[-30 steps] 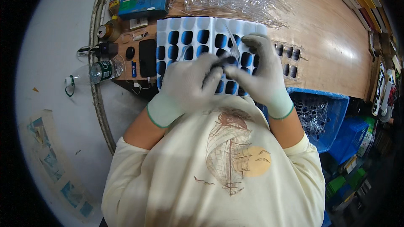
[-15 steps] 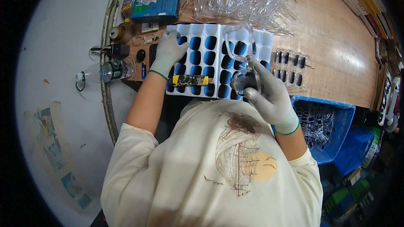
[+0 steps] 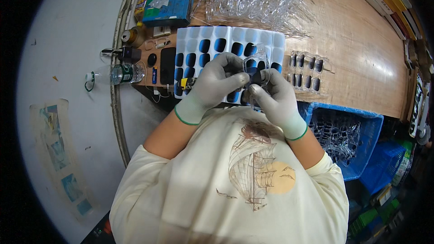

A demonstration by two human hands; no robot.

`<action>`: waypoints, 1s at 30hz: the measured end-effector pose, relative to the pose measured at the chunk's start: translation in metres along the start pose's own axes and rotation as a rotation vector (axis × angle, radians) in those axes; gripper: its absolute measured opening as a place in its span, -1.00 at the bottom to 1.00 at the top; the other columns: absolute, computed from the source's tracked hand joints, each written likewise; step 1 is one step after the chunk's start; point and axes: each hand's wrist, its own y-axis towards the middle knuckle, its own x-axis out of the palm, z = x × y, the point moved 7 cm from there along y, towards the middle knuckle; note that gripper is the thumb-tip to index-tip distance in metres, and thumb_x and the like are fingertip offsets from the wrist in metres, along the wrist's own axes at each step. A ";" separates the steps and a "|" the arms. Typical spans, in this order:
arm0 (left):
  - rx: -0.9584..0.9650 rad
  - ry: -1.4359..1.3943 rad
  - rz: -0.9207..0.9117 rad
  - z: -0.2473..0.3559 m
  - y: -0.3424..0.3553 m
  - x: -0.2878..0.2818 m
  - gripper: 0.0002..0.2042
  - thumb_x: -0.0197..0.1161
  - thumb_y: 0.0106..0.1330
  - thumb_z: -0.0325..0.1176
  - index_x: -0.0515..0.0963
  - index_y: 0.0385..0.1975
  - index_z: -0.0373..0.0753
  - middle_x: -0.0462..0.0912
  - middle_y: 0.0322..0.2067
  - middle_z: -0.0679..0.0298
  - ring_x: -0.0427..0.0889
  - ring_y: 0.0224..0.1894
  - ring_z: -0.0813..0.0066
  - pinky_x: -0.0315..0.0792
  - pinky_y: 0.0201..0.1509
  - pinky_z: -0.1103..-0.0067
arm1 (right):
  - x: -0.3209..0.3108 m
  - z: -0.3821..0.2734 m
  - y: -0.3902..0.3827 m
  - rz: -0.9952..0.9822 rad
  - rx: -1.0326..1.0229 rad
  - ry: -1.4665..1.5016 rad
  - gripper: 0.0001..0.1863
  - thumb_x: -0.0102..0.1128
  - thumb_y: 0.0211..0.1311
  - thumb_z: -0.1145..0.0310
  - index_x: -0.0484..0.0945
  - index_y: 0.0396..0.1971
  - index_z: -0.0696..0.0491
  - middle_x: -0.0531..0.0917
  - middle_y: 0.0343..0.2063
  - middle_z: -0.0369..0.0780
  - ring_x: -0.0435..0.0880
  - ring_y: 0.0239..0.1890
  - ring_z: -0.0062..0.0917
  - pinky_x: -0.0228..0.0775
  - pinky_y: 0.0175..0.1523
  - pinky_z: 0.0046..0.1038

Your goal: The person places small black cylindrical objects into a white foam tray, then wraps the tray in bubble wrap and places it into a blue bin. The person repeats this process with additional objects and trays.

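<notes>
Both hands wear white gloves with green cuffs and meet over the tray. My right hand (image 3: 278,101) grips a clear plastic glasses frame (image 3: 257,56), its fingers closed round the lower part. My left hand (image 3: 214,81) is closed with thumb and forefinger against a dark lens (image 3: 256,77) at the frame. How far the lens sits in the rim is hidden by my fingers. Beneath lies a white moulded tray (image 3: 276,40) with rows of dark lenses in its pockets. A yellow-and-black taped tool (image 3: 185,83) rests on the tray, partly covered by my left hand.
Clear frames (image 3: 253,4) are heaped at the back. Frames with dark lenses (image 3: 309,70) lie in two rows to the right. A blue bin (image 3: 373,131) holds more frames. At left are a blue box (image 3: 169,4), a phone (image 3: 168,65) and a plastic bottle (image 3: 122,74).
My left hand has come right from the tray's left side to the frame and lens. My right hand has shifted slightly left with the frame, which now sits between both hands.
</notes>
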 end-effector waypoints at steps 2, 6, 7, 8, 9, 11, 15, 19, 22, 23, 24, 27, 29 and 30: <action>-0.099 -0.177 -0.071 -0.004 -0.006 0.004 -0.78 0.31 0.30 -0.44 0.50 -0.12 -0.33 0.59 -0.30 0.29 0.60 -0.34 0.59 0.54 -0.24 0.62 | -0.001 0.000 -0.004 -0.102 0.056 0.081 -0.75 0.16 0.40 0.34 0.54 -0.08 0.19 0.71 -0.39 -0.26 0.61 -0.36 -0.71 0.49 -0.21 -0.57; -0.108 0.033 -0.148 0.008 -0.012 0.013 -0.75 0.25 0.32 -0.39 0.51 -0.08 -0.36 0.60 -0.30 0.29 0.57 -0.31 0.61 0.52 -0.19 0.62 | -0.003 -0.004 -0.010 -0.256 0.150 0.213 -0.76 0.03 0.48 0.35 0.55 -0.05 0.17 0.70 -0.35 -0.31 0.58 -0.34 -0.76 0.46 -0.20 -0.62; -0.078 0.078 -0.153 0.015 -0.013 0.017 -0.75 0.24 0.32 -0.38 0.51 -0.07 -0.37 0.60 -0.30 0.30 0.56 -0.30 0.62 0.50 -0.18 0.62 | -0.004 -0.003 -0.012 -0.254 0.158 0.236 -0.76 0.02 0.48 0.36 0.55 -0.03 0.17 0.70 -0.33 -0.31 0.57 -0.33 -0.75 0.46 -0.19 -0.62; -0.048 0.123 -0.159 0.020 -0.014 0.021 -0.74 0.23 0.33 -0.37 0.51 -0.07 -0.37 0.59 -0.30 0.31 0.54 -0.29 0.63 0.49 -0.17 0.62 | -0.005 -0.001 -0.013 -0.252 0.165 0.259 -0.76 0.00 0.49 0.37 0.54 -0.02 0.18 0.70 -0.31 -0.30 0.57 -0.31 -0.75 0.46 -0.18 -0.61; -0.056 0.173 -0.172 0.019 -0.014 0.022 -0.73 0.20 0.32 -0.37 0.51 -0.07 -0.38 0.58 -0.31 0.32 0.50 -0.28 0.64 0.44 -0.15 0.63 | -0.005 0.001 -0.012 -0.272 0.125 0.249 -0.74 -0.03 0.49 0.39 0.52 0.02 0.19 0.66 -0.31 -0.31 0.55 -0.28 -0.74 0.45 -0.13 -0.61; -0.045 0.215 -0.178 0.024 -0.016 0.025 -0.74 0.20 0.32 -0.36 0.52 -0.08 -0.37 0.57 -0.31 0.32 0.50 -0.29 0.64 0.43 -0.16 0.64 | -0.007 0.001 -0.012 -0.260 0.119 0.250 -0.74 -0.04 0.49 0.40 0.52 0.01 0.20 0.63 -0.35 -0.34 0.54 -0.28 -0.74 0.44 -0.13 -0.61; -0.020 0.236 -0.154 0.023 -0.019 0.027 -0.76 0.19 0.34 -0.36 0.53 -0.09 -0.36 0.57 -0.32 0.32 0.49 -0.29 0.64 0.42 -0.17 0.64 | -0.008 0.000 -0.011 -0.251 0.101 0.234 -0.75 -0.04 0.48 0.41 0.52 -0.01 0.20 0.59 -0.41 -0.35 0.52 -0.30 -0.74 0.43 -0.15 -0.59; 0.039 0.400 -0.136 0.024 -0.010 0.024 -0.74 0.18 0.39 -0.33 0.52 -0.07 -0.38 0.58 -0.33 0.33 0.48 -0.28 0.65 0.41 -0.18 0.64 | -0.014 0.000 -0.007 -0.185 0.013 0.025 -0.78 -0.04 0.48 0.40 0.52 -0.06 0.19 0.59 -0.42 -0.32 0.52 -0.33 -0.70 0.41 -0.19 -0.55; 0.112 0.436 -0.090 0.027 -0.007 0.027 -0.74 0.18 0.42 -0.32 0.54 -0.07 -0.39 0.58 -0.33 0.33 0.49 -0.28 0.66 0.42 -0.18 0.64 | -0.018 -0.003 -0.005 -0.114 -0.006 0.011 -0.79 -0.03 0.47 0.40 0.53 -0.09 0.19 0.58 -0.44 -0.29 0.53 -0.35 -0.68 0.40 -0.21 -0.52; 0.128 0.431 -0.083 0.030 -0.008 0.028 -0.75 0.18 0.43 -0.32 0.55 -0.07 -0.39 0.58 -0.33 0.34 0.49 -0.27 0.66 0.42 -0.19 0.64 | -0.017 -0.008 -0.007 -0.089 0.009 0.076 -0.79 -0.02 0.47 0.40 0.53 -0.10 0.19 0.59 -0.46 -0.28 0.53 -0.37 -0.67 0.41 -0.22 -0.51; 0.143 0.427 -0.075 0.033 -0.008 0.029 -0.75 0.18 0.43 -0.32 0.56 -0.08 -0.39 0.59 -0.33 0.34 0.49 -0.27 0.67 0.42 -0.19 0.64 | -0.016 -0.010 -0.008 -0.065 0.024 0.141 -0.79 -0.02 0.46 0.39 0.53 -0.11 0.19 0.59 -0.47 -0.28 0.53 -0.39 -0.67 0.41 -0.23 -0.50; 0.173 0.511 -0.052 0.034 -0.008 0.028 -0.79 0.21 0.41 -0.36 0.59 -0.12 -0.39 0.59 -0.33 0.34 0.50 -0.28 0.68 0.42 -0.21 0.65 | -0.022 -0.010 -0.010 0.015 -0.083 -0.080 -0.79 0.00 0.45 0.40 0.56 -0.13 0.21 0.64 -0.49 -0.25 0.55 -0.43 -0.66 0.44 -0.25 -0.50; 0.267 0.560 -0.051 0.037 -0.007 0.029 -0.80 0.23 0.39 -0.37 0.59 -0.14 -0.39 0.58 -0.34 0.33 0.49 -0.30 0.68 0.42 -0.22 0.65 | -0.020 -0.012 -0.011 0.036 -0.072 -0.022 -0.78 0.01 0.44 0.40 0.57 -0.14 0.22 0.68 -0.49 -0.23 0.57 -0.43 -0.66 0.46 -0.25 -0.51; 0.314 0.585 -0.050 0.040 -0.008 0.029 -0.80 0.24 0.39 -0.38 0.59 -0.15 -0.39 0.58 -0.35 0.33 0.49 -0.31 0.68 0.42 -0.23 0.65 | -0.020 -0.014 -0.011 0.045 -0.067 0.007 -0.78 0.02 0.43 0.41 0.58 -0.14 0.22 0.70 -0.48 -0.22 0.58 -0.43 -0.66 0.47 -0.25 -0.51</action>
